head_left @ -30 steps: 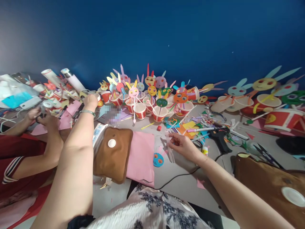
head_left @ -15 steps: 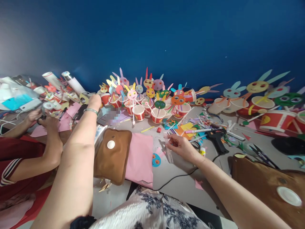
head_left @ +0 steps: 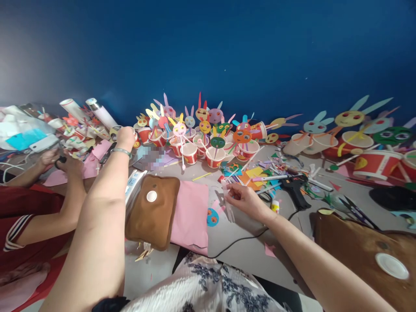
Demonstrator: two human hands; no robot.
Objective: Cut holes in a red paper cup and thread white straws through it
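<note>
The right hand (head_left: 247, 201) pinches a thin clear strip (head_left: 224, 187) between thumb and fingertips, over the grey table (head_left: 240, 268). The strip is narrow and looks smooth, so in my judgement it could slip or turn if the pinch becomes too light. Similar clear pieces (head_left: 230, 212) are just below the fingers; how many, I cannot tell.

Just beside them lies a blue paper face (head_left: 213, 217) with pink ears. A low sweep of the hand could push it away or bend its ears. A black cord (head_left: 240, 239) passes beneath the right forearm towards the black glue gun (head_left: 300, 193); if the arm catches it, the gun could be dragged through the paper scraps (head_left: 253, 173). Whether the gun is hot, I cannot tell.

The left hand (head_left: 126, 138) reaches far forward. Its fingers are hidden, so I cannot tell whether it grasps something. The rabbit cups (head_left: 216, 158) stand crowded to its right, and a sideways swing could tip them. Farther left, a co-worker's hand (head_left: 72, 168) holds scissors (head_left: 60, 162); a bump between the arms could spoil the cut.
</note>
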